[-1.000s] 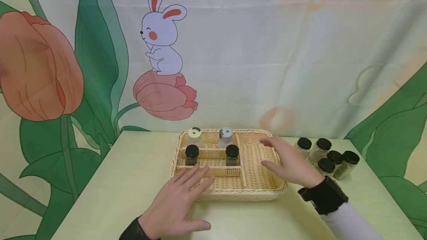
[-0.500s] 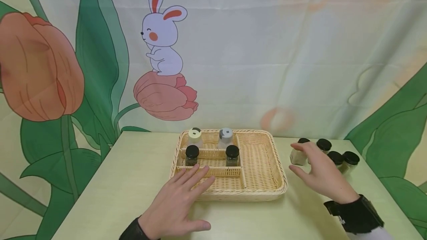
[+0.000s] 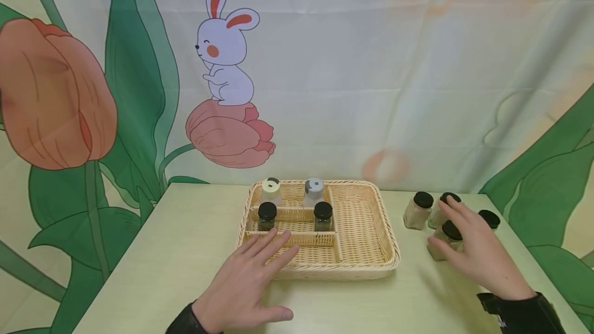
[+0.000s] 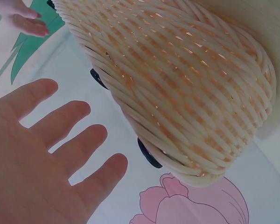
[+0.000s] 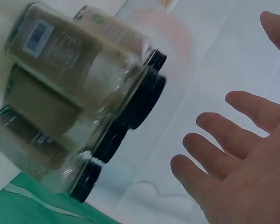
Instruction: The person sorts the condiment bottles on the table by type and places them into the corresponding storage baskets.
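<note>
My left hand point(image 3: 246, 282) hovers with spread fingers at the front left of a wicker basket point(image 3: 359, 226). Nothing is in its grasp, as the left wrist view of the hand point(image 4: 46, 149) confirms. Farther right, my right hand point(image 3: 482, 251) reaches over a cluster of glass spice jars with black lids, its fingers apart. Nearest its thumb is one jar point(image 3: 438, 251), partly covered by the hand. Other jars stand behind, including a pale one point(image 3: 417, 213) at the cluster's left. In the right wrist view the fingers point(image 5: 224, 126) are apart from the jars point(image 5: 74, 60).
Inside the basket's left compartments stand two black-lidded jars point(image 3: 266, 216) point(image 3: 323, 216), a yellow-topped bottle point(image 3: 271, 190) and a grey-topped bottle point(image 3: 314, 190). A light table point(image 3: 195, 220) carries everything. Behind it hangs a printed curtain point(image 3: 325, 92) with a rabbit and tulips.
My right hand has moved right, from over the basket's right compartment, past the leftmost jar, to the front of the jar cluster. The left hand has stayed in place.
</note>
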Tool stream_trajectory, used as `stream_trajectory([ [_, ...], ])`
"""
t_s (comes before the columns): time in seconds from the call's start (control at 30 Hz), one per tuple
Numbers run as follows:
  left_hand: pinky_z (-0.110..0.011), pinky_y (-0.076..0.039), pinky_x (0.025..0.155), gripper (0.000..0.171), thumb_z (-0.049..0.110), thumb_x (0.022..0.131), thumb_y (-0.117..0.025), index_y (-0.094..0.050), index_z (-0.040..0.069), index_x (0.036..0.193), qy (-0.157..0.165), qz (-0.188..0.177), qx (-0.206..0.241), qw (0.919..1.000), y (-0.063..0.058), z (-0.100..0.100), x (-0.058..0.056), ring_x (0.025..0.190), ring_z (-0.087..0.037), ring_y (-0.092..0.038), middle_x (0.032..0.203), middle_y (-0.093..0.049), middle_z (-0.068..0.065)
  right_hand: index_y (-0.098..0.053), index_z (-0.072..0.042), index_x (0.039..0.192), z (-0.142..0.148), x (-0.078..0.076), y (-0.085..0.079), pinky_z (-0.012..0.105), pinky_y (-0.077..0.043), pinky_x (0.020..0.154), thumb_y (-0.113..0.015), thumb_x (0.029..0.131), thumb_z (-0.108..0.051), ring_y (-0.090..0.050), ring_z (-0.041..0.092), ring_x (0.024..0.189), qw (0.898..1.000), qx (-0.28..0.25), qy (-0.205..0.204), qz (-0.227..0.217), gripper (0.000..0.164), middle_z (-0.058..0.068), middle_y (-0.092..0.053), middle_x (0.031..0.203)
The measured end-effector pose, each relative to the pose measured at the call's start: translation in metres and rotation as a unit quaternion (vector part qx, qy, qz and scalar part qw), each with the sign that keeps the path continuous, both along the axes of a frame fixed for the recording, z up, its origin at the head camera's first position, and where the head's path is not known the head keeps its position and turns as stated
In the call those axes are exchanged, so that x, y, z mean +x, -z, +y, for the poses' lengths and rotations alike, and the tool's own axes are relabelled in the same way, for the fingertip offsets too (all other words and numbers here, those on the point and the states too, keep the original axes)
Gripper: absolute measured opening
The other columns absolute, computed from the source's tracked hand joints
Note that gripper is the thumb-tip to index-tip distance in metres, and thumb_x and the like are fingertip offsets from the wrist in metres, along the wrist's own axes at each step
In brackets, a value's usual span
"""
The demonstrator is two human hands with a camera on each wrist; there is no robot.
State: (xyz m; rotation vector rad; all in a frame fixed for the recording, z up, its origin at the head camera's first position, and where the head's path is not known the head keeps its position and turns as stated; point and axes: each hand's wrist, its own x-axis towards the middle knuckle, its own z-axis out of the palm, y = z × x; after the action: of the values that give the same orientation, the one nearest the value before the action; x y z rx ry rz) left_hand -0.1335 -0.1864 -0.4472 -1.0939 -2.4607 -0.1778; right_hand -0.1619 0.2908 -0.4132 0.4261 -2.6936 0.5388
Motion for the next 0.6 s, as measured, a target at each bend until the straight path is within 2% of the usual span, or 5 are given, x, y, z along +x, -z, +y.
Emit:
stream_trajectory([
  [0.27, -0.06, -0.045, 0.111, 0.105, 0.086, 0.079, -0.059, -0.034, 0.028, 0.163, 0.002, 0.0, 0.0, 1.0, 0.001, 0.0, 0.0, 0.154, -0.031, -0.039, 0.168, -0.037, -0.002, -0.029, -0.007, 0.164, 0.019, 0.002, 0.007, 0.078, -0.027, 0.105, -0.082, 0.089, -0.033, -0.029, 0.065, 0.14, 1.0, -0.006, 0.02, -0.007, 0.096, 0.038, -0.027, 0.162],
  [0.4, -0.06, -0.045, 0.111, 0.105, 0.085, 0.079, -0.06, -0.037, 0.026, 0.162, 0.003, 0.001, 0.0, 1.0, 0.002, 0.001, 0.0, 0.153, -0.031, -0.04, 0.168, -0.038, -0.003, -0.027, -0.002, 0.163, 0.029, 0.001, 0.009, 0.078, -0.026, 0.105, -0.082, 0.089, -0.032, -0.03, 0.067, 0.138, 1.0, -0.006, 0.025, -0.003, 0.097, 0.04, -0.024, 0.162],
  [0.6, -0.061, -0.046, 0.109, 0.1, 0.09, 0.084, -0.045, -0.043, 0.024, 0.159, 0.001, 0.004, -0.001, 1.0, 0.002, 0.001, -0.001, 0.153, -0.031, -0.041, 0.166, -0.04, -0.004, -0.03, 0.005, 0.16, 0.038, -0.001, 0.013, 0.078, -0.026, 0.105, -0.081, 0.09, -0.035, -0.03, 0.067, 0.138, 0.999, -0.006, 0.038, -0.001, 0.095, 0.042, -0.024, 0.16],
])
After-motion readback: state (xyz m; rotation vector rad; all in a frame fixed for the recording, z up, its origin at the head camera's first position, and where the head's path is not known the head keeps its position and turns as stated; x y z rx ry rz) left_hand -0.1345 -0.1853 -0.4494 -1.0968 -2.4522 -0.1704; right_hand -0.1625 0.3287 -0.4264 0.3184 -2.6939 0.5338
